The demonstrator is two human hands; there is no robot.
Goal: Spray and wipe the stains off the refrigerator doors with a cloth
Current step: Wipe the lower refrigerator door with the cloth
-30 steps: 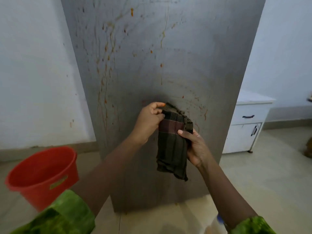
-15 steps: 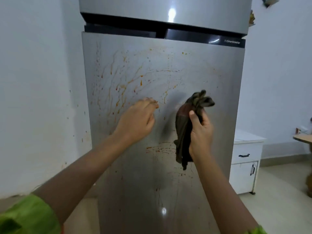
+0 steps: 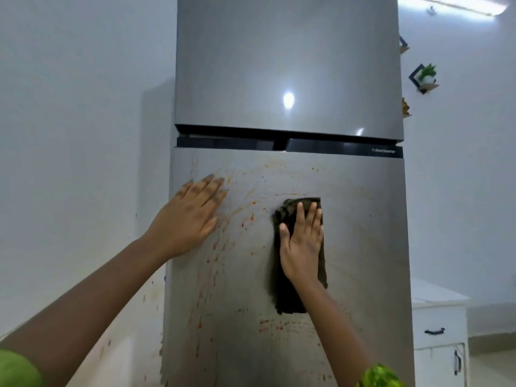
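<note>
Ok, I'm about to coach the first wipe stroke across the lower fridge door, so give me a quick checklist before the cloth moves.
1. Cloth flat against the lower door: ok.
2. Right hand pressing the cloth, palm spread: ok.
3. Left hand bracing on the door's left edge: ok.
4. Orange stains to the cloth's left between the hands: not ok, still unwiped.
5. Door sprayed wet: cannot tell.
6. Upper door free of stains: ok.

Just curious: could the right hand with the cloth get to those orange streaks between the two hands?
Probably yes. The right hand presses the cloth flat beside the streaks, with only bare lower door between them.
</note>
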